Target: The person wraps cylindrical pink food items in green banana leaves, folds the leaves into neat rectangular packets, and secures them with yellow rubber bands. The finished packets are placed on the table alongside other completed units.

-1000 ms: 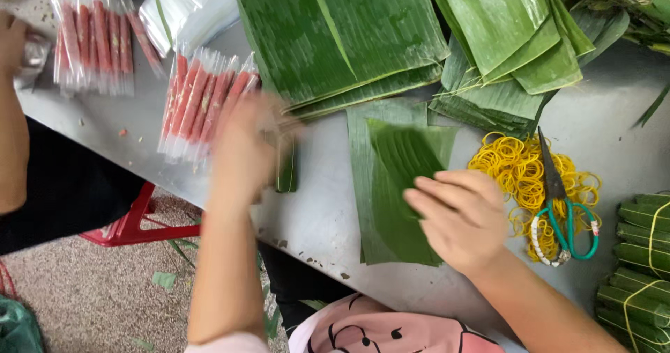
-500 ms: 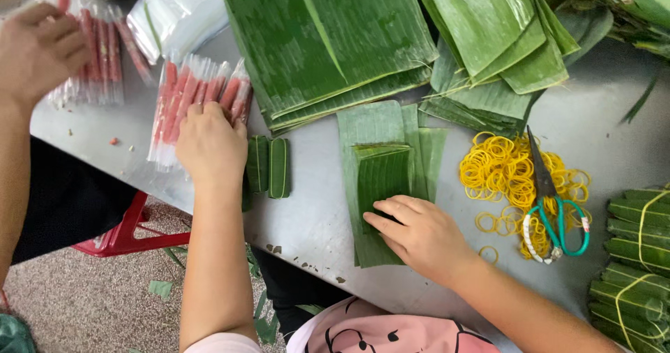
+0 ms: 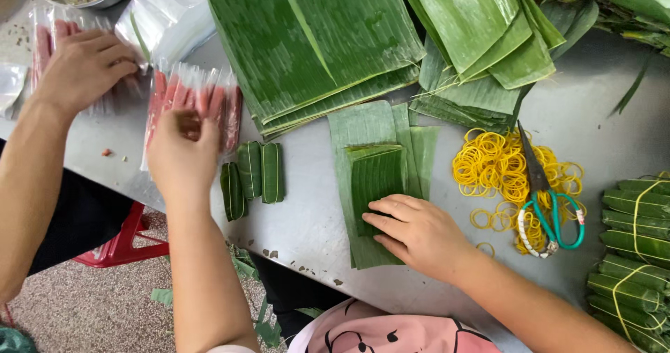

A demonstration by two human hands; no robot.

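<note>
My left hand [image 3: 183,156] reaches over a row of red sausage sticks in clear plastic [image 3: 220,101]. Its fingers curl onto the pack, and whether they grip one is hidden. Three small rolls wrapped in green leaf [image 3: 259,173] lie just right of that hand. My right hand [image 3: 419,233] lies flat, fingers apart, on a small stack of cut banana leaf strips [image 3: 377,175] near the front edge of the grey table [image 3: 614,101].
Another person's hand [image 3: 84,67] rests on more sausage packs at the far left. Large banana leaves [image 3: 314,39] cover the back. Yellow rubber bands [image 3: 492,161] and green-handled scissors [image 3: 551,217] lie right of the strips. Tied leaf bundles [image 3: 635,255] fill the right edge. A red stool [image 3: 115,245] stands below.
My left hand has set down the leaf rolls and moved up left onto the sausage pack. My right hand slid down the leaf strips. The other person's hand came to rest on the far packs.
</note>
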